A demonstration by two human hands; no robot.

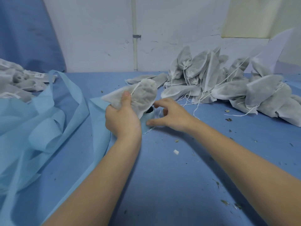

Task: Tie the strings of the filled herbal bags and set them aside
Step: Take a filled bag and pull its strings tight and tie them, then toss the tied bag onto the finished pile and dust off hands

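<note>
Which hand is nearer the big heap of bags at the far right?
Right. The right hand reaches open just left of the heap of bags, touching none. The left hand is further left, holding one bag.

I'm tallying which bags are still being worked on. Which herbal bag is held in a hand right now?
The bag gripped by the left hand, lifted off the table; the others lie in piles.

Both bare forearms are extended forward. The left hand (122,119) is raised, its fingers curled in a grip with the thumb (126,97) pointing upward. The right hand (170,115) is held palm down, fingers (160,104) spread and slightly bent, nothing gripped.
</note>
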